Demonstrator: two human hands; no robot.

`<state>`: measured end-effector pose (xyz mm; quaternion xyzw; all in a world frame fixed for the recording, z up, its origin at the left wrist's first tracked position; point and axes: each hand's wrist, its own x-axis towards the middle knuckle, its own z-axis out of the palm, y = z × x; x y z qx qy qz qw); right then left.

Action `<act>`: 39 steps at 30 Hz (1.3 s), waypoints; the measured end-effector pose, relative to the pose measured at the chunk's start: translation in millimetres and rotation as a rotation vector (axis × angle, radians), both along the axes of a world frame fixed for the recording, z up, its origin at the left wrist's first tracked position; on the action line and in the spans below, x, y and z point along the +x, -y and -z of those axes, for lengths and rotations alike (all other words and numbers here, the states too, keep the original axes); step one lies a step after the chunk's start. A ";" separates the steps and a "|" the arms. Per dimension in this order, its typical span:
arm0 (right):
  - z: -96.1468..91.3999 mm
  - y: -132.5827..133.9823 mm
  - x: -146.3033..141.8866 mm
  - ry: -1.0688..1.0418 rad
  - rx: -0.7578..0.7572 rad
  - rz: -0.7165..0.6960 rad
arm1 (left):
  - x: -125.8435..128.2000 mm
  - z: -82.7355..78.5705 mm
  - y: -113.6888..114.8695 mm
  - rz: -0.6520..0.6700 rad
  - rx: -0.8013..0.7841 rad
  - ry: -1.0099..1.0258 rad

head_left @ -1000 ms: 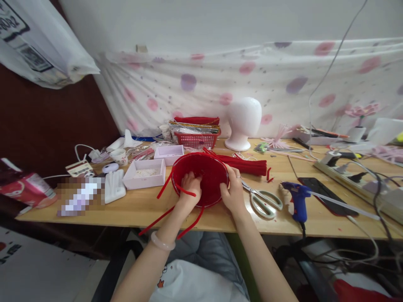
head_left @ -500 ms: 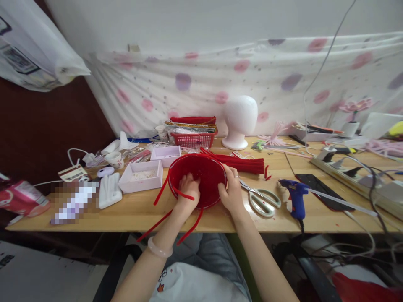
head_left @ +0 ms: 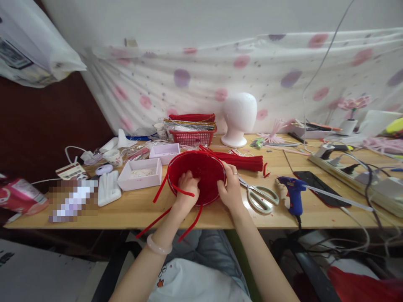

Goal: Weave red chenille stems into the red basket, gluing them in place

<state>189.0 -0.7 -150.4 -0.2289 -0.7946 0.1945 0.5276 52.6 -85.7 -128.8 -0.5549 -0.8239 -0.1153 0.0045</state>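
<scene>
A deep red, fuzzy bowl-shaped piece (head_left: 206, 176) lies with its opening facing me at the front of the table. Loose red pipe cleaner ends (head_left: 192, 226) stick out from its near and left sides. My left hand (head_left: 188, 188) reaches inside, its fingers bent together against the lower inner surface; whatever they pinch is hidden. On the right rim, my right hand (head_left: 231, 184) is closed, thumb inside and fingers around the outside. Behind the piece lies a bundle of red pipe cleaners (head_left: 248, 162). Close to my right hand are scissors (head_left: 260, 197), lying with their blades under or beside it.
A blue glue gun (head_left: 294, 195) and a phone (head_left: 324, 188) lie at right, beside a power strip (head_left: 352, 178). A white foam head (head_left: 239, 117) stands behind, near a red basket (head_left: 193, 137). White trays (head_left: 140, 184) sit at left.
The view has shifted slightly, so everything sits a little higher in it. Both hands keep nearly the same place on the red piece.
</scene>
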 end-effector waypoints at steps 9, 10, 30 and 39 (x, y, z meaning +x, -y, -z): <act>0.7 0.3 0.0 -0.010 0.001 -0.002 | 5.2 -0.3 5.8 0.008 0.019 -0.005; 0.8 0.3 -0.2 -0.011 -0.001 -0.002 | 6.6 -0.6 7.5 0.012 0.020 -0.006; -1.3 1.5 -1.3 -0.018 -0.019 -0.013 | 7.4 2.8 10.3 0.020 -0.039 -0.057; -1.6 2.7 -1.2 -0.017 -0.041 -0.008 | 1.9 -3.8 -1.0 -0.008 -0.065 -0.079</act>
